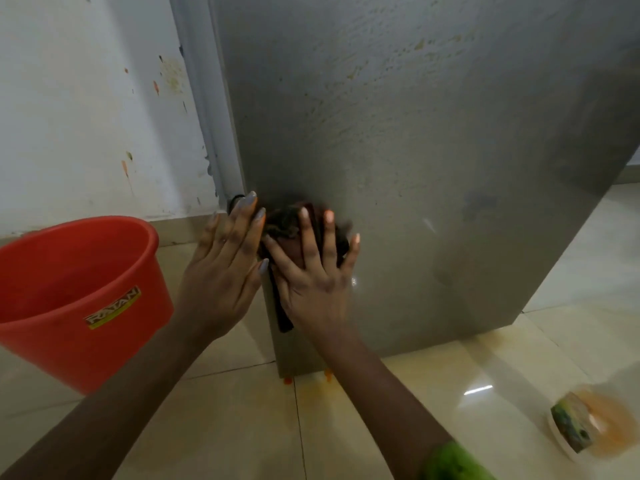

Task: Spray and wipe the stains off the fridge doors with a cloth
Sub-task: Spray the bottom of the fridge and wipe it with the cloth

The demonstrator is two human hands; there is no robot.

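The fridge door stands before me, its yellowish stains mostly up and to the right of the lower left corner where I work. The dark cloth is bunched there under my right hand, whose fingers are spread straight and press it. My left hand lies flat and straight-fingered just beside, at the door's edge.
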